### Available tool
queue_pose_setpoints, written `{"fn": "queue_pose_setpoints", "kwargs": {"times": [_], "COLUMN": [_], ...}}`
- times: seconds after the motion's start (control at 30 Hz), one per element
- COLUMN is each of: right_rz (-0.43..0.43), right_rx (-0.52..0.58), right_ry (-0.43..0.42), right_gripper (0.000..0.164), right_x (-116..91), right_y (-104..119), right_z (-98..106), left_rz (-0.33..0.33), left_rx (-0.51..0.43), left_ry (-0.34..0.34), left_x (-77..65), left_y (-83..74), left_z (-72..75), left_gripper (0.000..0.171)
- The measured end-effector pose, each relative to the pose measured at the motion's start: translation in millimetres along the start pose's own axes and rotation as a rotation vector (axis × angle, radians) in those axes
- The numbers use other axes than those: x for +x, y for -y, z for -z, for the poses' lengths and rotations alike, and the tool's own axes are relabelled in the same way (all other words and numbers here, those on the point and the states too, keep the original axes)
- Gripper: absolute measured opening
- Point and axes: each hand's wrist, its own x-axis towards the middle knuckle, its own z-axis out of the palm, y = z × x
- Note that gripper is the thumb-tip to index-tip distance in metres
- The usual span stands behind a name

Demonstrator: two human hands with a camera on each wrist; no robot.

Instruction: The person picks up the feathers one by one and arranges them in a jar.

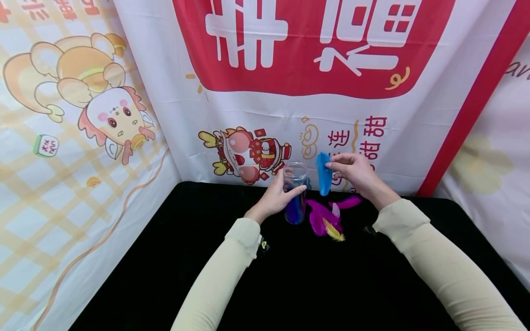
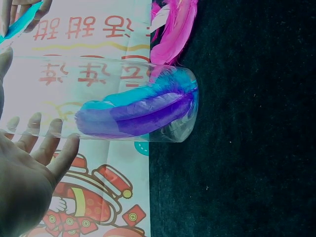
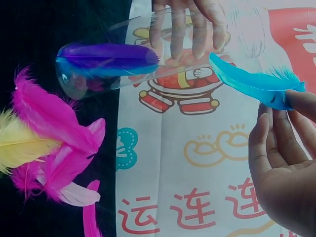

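A clear jar [image 1: 295, 202] stands upright near the table's back edge, with a purple feather [image 2: 148, 116] and a blue feather [image 2: 133, 95] inside. My left hand [image 1: 274, 195] grips the jar around its side. To the right of the jar's mouth, my right hand [image 1: 358, 174] pinches a bright blue feather [image 1: 324, 174] between thumb and fingers, apart from the jar. On the table beside the jar lie several magenta feathers [image 3: 44, 108], a yellow feather [image 3: 22, 143] and a pale pink feather [image 3: 76, 194].
The black table [image 1: 298, 285] meets a white and red printed cloth [image 1: 248, 105] hanging behind it. Another printed cloth [image 1: 83, 184] hangs along the left side. The loose feathers lie close to the jar's right side.
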Motion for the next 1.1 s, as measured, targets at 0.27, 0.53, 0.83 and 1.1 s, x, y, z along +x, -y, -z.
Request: {"fn": "queue_pose_setpoints", "kwargs": {"times": [0.27, 0.53, 0.83, 1.1], "right_rz": [0.0, 0.028, 0.045, 0.068], "right_rx": [0.01, 0.086, 0.158, 0.171], "right_ry": [-0.007, -0.04, -0.048, -0.038], "right_gripper": [0.034, 0.021, 0.015, 0.014], "right_x": [0.1, 2.8, 1.3, 0.6], "right_y": [3.9, 11.5, 17.5, 20.6], "right_z": [-1.0, -5.1, -11.5, -13.0], "left_rz": [0.005, -0.011, -0.017, -0.013], "left_rx": [-0.025, -0.006, -0.012, -0.014], "left_ry": [0.007, 0.002, 0.001, 0.001], "left_x": [1.0, 1.7, 1.1, 0.7], "left_y": [1.3, 0.4, 0.2, 0.3], "left_z": [-0.3, -0.1, -1.4, -1.2], "left_gripper": [0.079, 0.077, 0.074, 0.075]}}
